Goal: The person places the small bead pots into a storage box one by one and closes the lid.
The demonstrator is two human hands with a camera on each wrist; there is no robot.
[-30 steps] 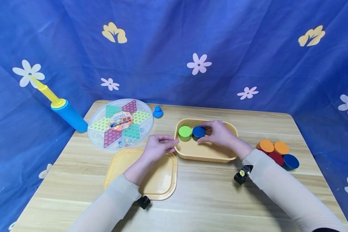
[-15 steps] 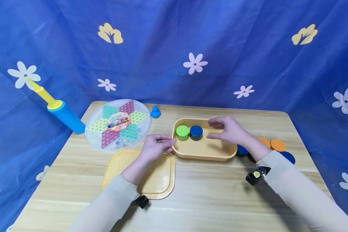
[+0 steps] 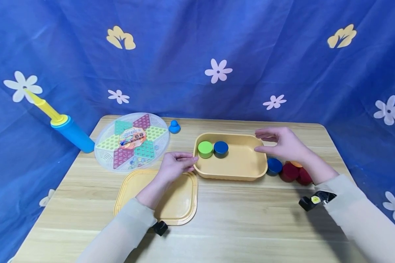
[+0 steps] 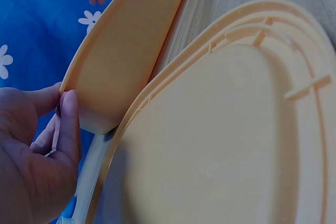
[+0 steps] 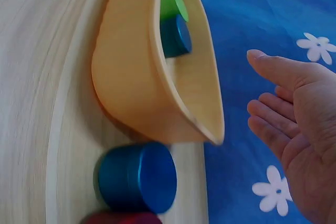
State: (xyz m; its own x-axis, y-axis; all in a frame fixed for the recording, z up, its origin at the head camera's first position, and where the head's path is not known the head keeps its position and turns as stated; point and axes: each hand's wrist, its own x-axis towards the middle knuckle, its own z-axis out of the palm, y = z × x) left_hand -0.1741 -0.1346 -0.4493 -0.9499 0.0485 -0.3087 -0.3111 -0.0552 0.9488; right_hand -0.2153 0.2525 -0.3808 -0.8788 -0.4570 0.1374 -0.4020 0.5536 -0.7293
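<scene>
A yellow bin stands mid-table with a green cylinder and a blue cylinder side by side in its back left. My left hand pinches the bin's left corner with thumb and forefinger. My right hand hovers open over the bin's right rim and holds nothing. Just below it on the table lie a second blue cylinder and red cylinders. In the right wrist view the bin, both cylinders inside and that outer blue cylinder show beside my open palm.
A yellow lid lies flat under my left forearm, touching the bin's front left. A round checkers board, a small blue pawn and a blue and yellow pump are at the back left. A flowered blue cloth hangs behind.
My right hand let go of the blue cylinder inside the bin and drew back to the right, past the bin's rim. The left hand stayed at the bin's corner.
</scene>
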